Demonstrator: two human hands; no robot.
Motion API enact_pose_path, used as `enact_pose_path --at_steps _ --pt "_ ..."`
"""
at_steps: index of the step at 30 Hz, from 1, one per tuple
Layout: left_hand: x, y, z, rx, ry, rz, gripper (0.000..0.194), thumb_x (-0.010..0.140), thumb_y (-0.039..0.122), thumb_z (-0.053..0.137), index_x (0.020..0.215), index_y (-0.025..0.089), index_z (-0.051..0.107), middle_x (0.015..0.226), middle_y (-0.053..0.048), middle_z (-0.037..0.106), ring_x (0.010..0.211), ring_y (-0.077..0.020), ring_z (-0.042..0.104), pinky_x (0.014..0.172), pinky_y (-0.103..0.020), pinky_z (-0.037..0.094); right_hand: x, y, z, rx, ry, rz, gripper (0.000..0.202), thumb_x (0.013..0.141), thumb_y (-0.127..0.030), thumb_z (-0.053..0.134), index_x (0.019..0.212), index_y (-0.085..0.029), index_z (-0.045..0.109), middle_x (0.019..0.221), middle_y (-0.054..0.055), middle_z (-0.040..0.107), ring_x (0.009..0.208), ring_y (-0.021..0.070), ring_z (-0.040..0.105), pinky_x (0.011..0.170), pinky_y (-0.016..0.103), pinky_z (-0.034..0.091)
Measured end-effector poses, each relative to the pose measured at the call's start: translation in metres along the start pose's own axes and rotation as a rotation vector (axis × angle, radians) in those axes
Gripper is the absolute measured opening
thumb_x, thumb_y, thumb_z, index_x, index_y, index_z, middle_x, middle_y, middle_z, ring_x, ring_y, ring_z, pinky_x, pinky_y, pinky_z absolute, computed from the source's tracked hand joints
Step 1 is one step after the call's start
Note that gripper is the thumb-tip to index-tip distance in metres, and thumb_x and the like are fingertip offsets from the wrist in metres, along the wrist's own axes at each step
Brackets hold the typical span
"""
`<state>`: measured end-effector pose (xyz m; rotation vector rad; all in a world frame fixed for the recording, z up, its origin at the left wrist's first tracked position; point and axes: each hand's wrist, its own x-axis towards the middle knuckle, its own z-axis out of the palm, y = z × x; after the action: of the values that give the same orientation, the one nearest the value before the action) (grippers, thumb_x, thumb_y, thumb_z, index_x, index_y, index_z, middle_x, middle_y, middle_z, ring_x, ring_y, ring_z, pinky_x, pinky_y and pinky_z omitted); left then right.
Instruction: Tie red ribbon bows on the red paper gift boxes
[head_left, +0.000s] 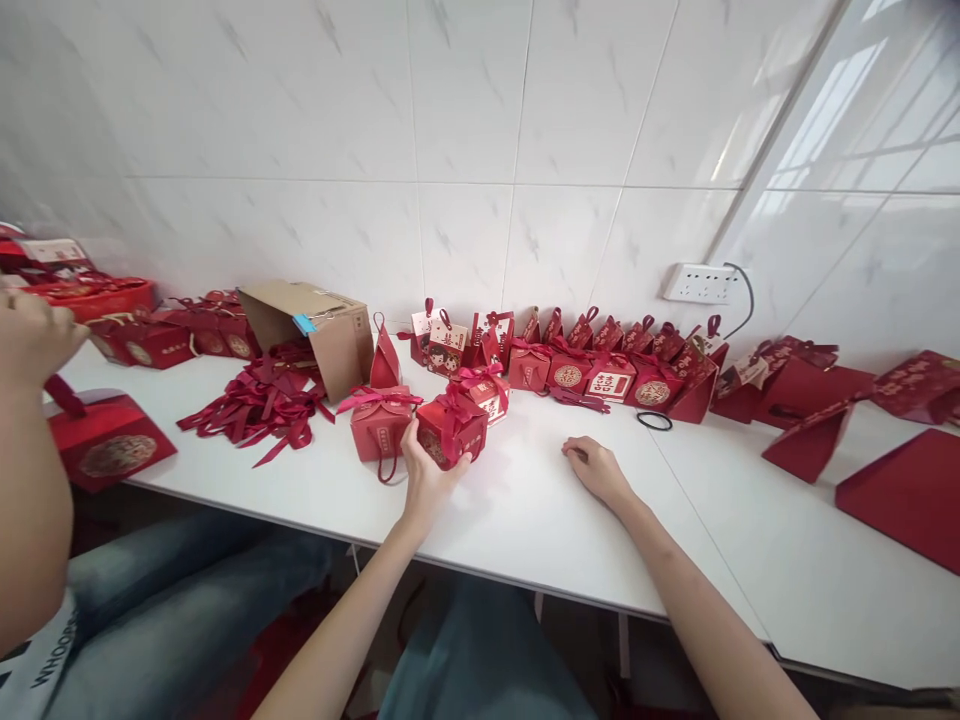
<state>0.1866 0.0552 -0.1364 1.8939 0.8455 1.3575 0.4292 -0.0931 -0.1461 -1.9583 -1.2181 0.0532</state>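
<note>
red ribboned box [450,428] in left hand [424,478]; right hand [596,466] loose on table [525,510]

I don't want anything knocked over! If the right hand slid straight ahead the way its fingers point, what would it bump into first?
The right hand points up-left across bare table. Probably the ribboned red box beside the one the left hand holds, though depth is hard to judge.

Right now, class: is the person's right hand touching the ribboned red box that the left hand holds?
Apart. The head view shows the right hand resting on the white table, with bare tabletop between it and the red box in the left hand.
</note>
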Motion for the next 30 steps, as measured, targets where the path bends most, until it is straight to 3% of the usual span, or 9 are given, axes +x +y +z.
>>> enact_pose_path --at_steps 4,8,15,20,30 --pt "0.014 -0.009 -0.005 -0.068 -0.056 -0.095 0.094 0.064 0.039 0.071 0.135 0.015 0.015 0.143 -0.022 0.021 0.137 -0.0332 0.02 0.111 -0.052 0.022 0.0 0.0 0.0 -0.005 -0.023 0.002 0.019 0.076 -0.018 0.043 0.074 -0.02 0.062 0.091 0.007 0.067 0.096 0.0216 0.063 0.085 0.035 0.049" --pt "0.017 -0.011 -0.011 -0.084 -0.148 -0.109 0.095 0.063 0.037 0.072 0.136 0.016 0.015 0.142 -0.021 0.028 0.134 -0.0325 0.029 0.109 -0.051 0.028 -0.001 0.0 -0.001 -0.005 -0.043 0.003 0.019 0.078 -0.017 0.043 0.075 -0.02 0.062 0.093 0.007 0.066 0.098 0.0212 0.063 0.087 0.035 0.048" --pt "-0.015 0.017 -0.017 -0.103 -0.179 -0.001 0.089 0.063 0.04 0.071 0.134 0.016 0.024 0.135 -0.018 0.039 0.125 -0.0313 0.041 0.103 -0.048 0.037 -0.004 -0.002 -0.002 -0.03 -0.082 0.002 0.02 0.077 -0.015 0.043 0.077 -0.019 0.063 0.101 0.009 0.064 0.102 0.0213 0.061 0.087 0.034 0.049" --pt "-0.034 0.028 -0.007 -0.117 -0.415 -0.118 0.091 0.06 0.035 0.074 0.133 0.017 0.023 0.123 -0.017 0.05 0.111 -0.0291 0.054 0.093 -0.046 0.045 -0.007 -0.006 -0.004 -0.058 -0.117 0.005 0.02 0.078 -0.017 0.043 0.079 -0.019 0.063 0.105 0.01 0.063 0.104 0.0223 0.06 0.09 0.035 0.047" --pt "-0.035 0.027 -0.007 0.012 -0.527 -0.139 0.103 0.054 0.028 0.079 0.139 0.022 0.02 0.132 -0.016 0.046 0.121 -0.0335 0.047 0.1 -0.052 0.036 -0.01 -0.011 -0.006 -0.092 -0.152 0.006 0.021 0.08 -0.018 0.041 0.082 -0.018 0.062 0.109 0.011 0.062 0.106 0.0232 0.059 0.092 0.037 0.045"
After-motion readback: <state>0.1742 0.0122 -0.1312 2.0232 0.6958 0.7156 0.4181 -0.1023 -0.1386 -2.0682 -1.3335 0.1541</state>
